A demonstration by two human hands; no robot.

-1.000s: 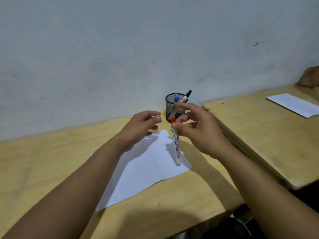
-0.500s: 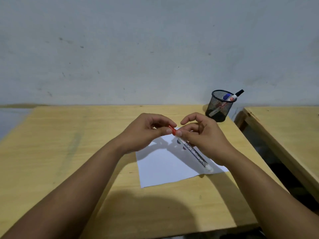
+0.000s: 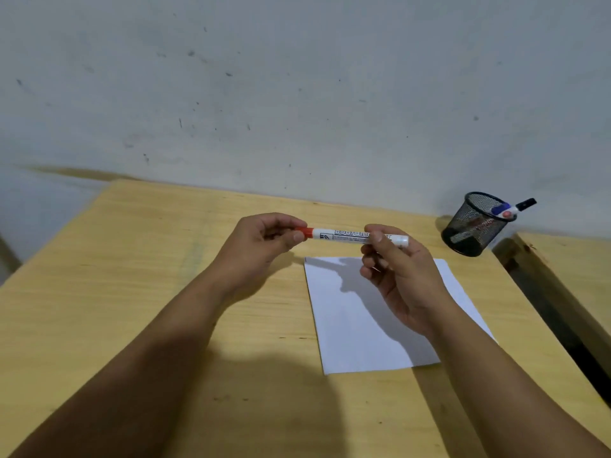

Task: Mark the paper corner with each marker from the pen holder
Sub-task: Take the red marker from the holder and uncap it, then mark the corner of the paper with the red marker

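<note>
I hold a white marker with a red cap level above the desk, between both hands. My left hand pinches the red cap end. My right hand grips the white barrel near its far end. Under my right hand lies a white sheet of paper on the wooden desk. At the back right stands a black mesh pen holder with a blue-capped marker and a black-capped marker sticking out of it.
A grey wall rises right behind the desk. A second wooden desk stands to the right, with a dark gap between the two. The desk's left edge drops off at the far left.
The red marker has turned from slanted to level and risen above the paper. My hands have moved apart along it, and the view has swung left, so the holder sits farther right.
</note>
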